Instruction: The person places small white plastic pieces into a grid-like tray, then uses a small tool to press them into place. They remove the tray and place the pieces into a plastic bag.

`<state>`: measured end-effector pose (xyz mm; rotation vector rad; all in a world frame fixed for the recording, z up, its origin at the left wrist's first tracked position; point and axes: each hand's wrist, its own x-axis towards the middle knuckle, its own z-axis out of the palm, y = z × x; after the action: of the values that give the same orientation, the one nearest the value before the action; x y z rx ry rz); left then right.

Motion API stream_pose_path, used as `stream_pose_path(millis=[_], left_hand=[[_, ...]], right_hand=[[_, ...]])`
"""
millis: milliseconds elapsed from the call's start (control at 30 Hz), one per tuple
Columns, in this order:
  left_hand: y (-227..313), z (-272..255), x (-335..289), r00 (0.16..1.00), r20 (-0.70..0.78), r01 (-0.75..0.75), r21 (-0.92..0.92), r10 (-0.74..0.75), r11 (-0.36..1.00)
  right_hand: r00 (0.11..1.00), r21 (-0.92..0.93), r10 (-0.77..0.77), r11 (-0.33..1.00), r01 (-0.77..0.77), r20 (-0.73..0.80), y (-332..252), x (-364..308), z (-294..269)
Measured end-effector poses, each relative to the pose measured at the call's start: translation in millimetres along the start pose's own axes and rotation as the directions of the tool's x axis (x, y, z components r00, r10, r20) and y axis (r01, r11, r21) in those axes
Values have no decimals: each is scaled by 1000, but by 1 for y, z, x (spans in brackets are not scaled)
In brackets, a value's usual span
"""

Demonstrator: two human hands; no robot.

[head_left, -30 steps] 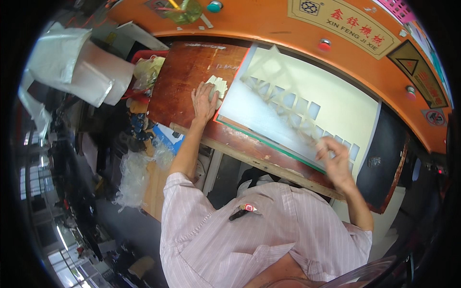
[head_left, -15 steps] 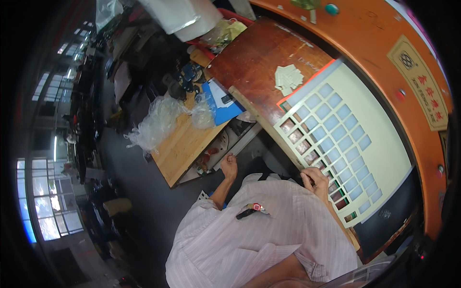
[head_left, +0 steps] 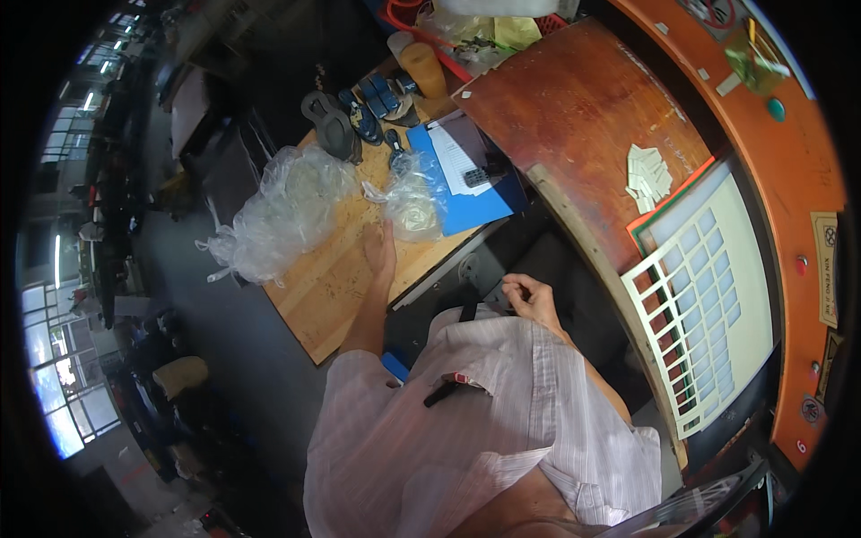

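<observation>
My left hand [head_left: 381, 253] is over the near part of a light wooden tabletop [head_left: 327, 318], fingers stretched out beside a small clear plastic bag [head_left: 414, 211] with something pale inside. It holds nothing that I can see. My right hand [head_left: 533, 299] is in front of my body, between the two tables, its fingers curled in. Whatever it may hold is hidden. To its right, a pale sheet with a grid of rectangular cut-outs [head_left: 664, 345] lies on the reddish-brown worktable [head_left: 574, 108]. Small pale pieces [head_left: 647, 175] are heaped beyond the sheet.
A larger crumpled clear plastic bag [head_left: 291, 206] lies on the left table. Behind it are a blue clipboard [head_left: 484, 208] with papers, tape dispensers [head_left: 381, 97] and an amber cup [head_left: 423, 70]. A red basket [head_left: 457, 63] stands farther back. An orange machine frame [head_left: 798, 170] curves along the right.
My view has turned left. My left hand went from the open drawer to above the wooden tabletop; the drawer's contents no longer show. My right hand left the edge of the cut-out sheet.
</observation>
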<state>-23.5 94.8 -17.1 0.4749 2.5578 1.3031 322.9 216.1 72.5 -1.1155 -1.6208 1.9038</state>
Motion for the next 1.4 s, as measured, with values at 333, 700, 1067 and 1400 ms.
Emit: stream_pose_path(millis=[333,700,1067,1400], left_hand=[[70,3,36,966,253,-3,-207,57,978],[129,-76,-16,829,312,-441,-148,465,885],[77,-56,0,741,613,-420,103,275,902],[134,-79,-3,794,499,-272,-218,346,937]], right_hand=[[993,-369,91,928,-55,80,-58,71,89],[955,-423,-218,860,286,202,-77,127,170],[965,-422,-225,868,260,133,-75,115,171],[972,-311,-234,925,219,-11,-74,117,156]])
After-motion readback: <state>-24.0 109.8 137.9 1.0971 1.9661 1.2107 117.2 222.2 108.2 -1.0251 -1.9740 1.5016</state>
